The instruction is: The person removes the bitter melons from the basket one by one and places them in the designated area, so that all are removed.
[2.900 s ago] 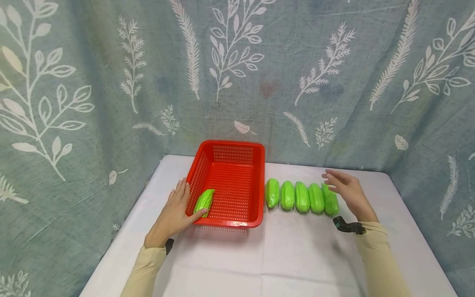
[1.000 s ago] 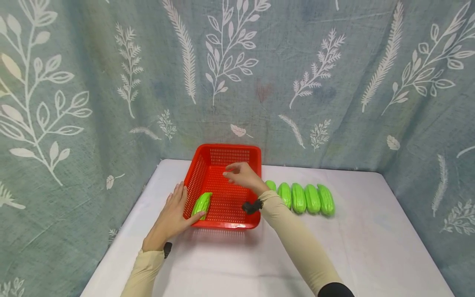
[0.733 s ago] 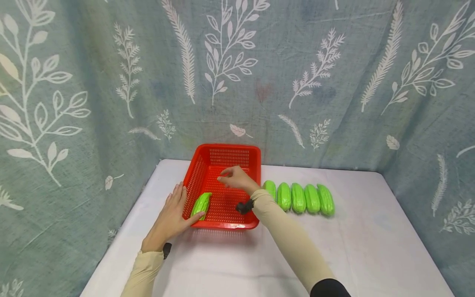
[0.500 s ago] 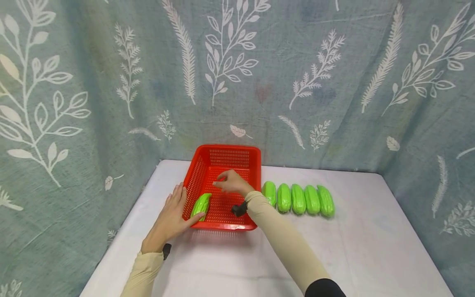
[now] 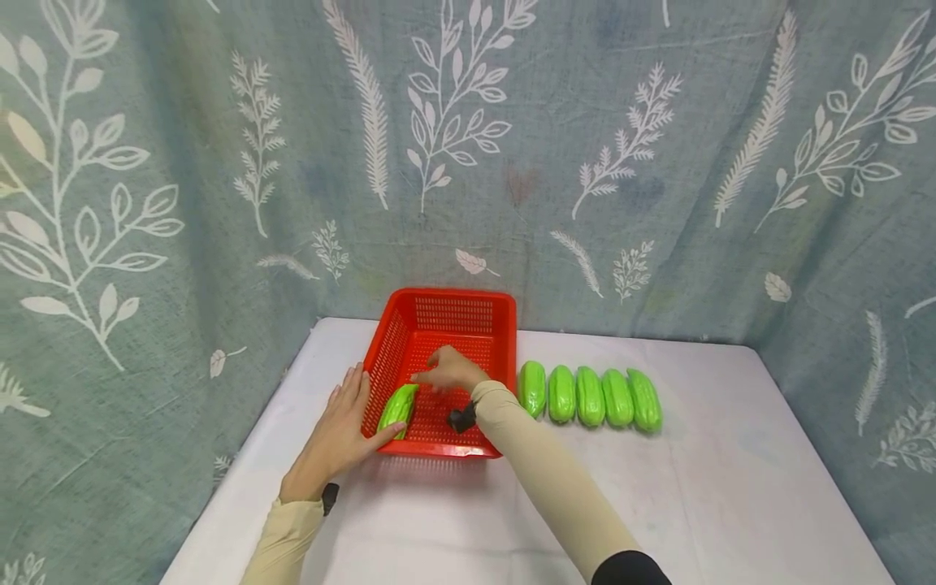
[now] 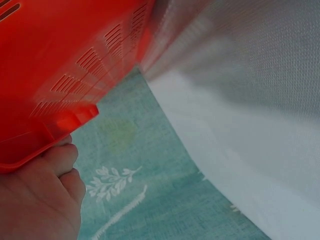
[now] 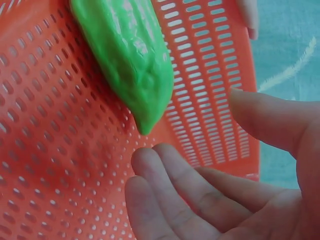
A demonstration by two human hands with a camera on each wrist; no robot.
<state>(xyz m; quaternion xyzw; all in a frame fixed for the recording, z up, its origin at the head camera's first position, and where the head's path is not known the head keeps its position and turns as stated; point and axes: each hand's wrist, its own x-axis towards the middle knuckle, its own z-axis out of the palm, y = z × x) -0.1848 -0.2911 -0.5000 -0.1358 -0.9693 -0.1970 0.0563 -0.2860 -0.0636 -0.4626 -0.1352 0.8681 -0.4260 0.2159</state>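
A green toy bitter melon (image 5: pixel 398 408) lies along the left wall inside a red plastic basket (image 5: pixel 506 349). My left hand (image 5: pixel 338 431) holds the basket's near left corner, its thumb over the front rim and its fingers along the left side; the left wrist view shows these fingers (image 6: pixel 62 157) against the rim's underside. My right hand (image 5: pixel 451 370) reaches into the basket, to the right of the bitter melon's far end. In the right wrist view, its fingers (image 7: pixel 170 195) are slightly bent, thumb apart, just off the pointed tip of the bitter melon (image 7: pixel 132 55), holding nothing.
Several more green bitter melons (image 5: pixel 590 396) lie side by side in a row right of the basket. The table (image 5: pixel 731 455) has a white cover. A leaf-patterned curtain (image 5: pixel 556 146) stands behind and along both sides.
My right hand has come from the bitter melon row into the basket, then moved left and nearer toward the bitter melon inside. My left hand stays at the basket's corner.
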